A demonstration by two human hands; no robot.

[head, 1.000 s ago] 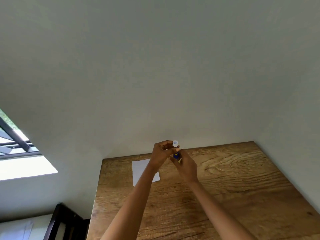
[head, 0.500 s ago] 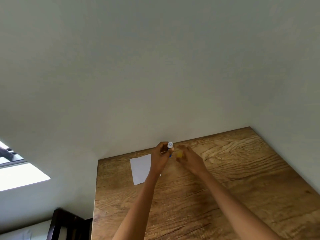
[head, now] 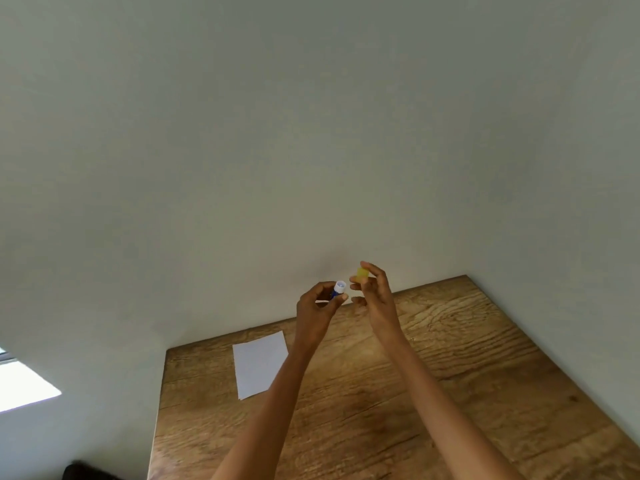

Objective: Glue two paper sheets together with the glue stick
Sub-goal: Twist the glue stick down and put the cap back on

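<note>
Fingers and thumb of the left hand (head: 317, 306) curl round the blue glue stick with its white open tip (head: 338, 289), which points up and toward the camera above the far edge of the brown wood-grain table (head: 450, 393). Just beside it, apart from the tip, the right hand (head: 375, 296) pinches the small yellow cap (head: 362, 274) between thumb and fingertips, its other fingers loosely bent. Both hands are raised off the tabletop, in front of the plain pale wall (head: 311, 133). One white rectangular paper sheet (head: 259, 363) lies flat on the table, to the left of the left forearm.
</note>
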